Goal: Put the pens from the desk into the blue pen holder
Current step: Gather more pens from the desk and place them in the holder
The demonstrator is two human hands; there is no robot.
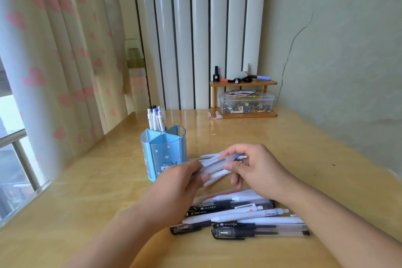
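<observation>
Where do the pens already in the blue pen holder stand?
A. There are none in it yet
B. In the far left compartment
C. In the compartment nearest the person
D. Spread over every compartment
B: the white pens stand upright in the far left compartment of the blue pen holder, while the compartments seen nearer the camera look empty.

Glossy yellow-wood worktop (250, 137) under daylight from a window (13, 148) at left, heart-print curtain (54, 61) beside it, white ribbed radiator (195, 28) behind, cracked pale-green wall (337, 61) at right, small wooden shelf (243, 83) in the corner.
</observation>
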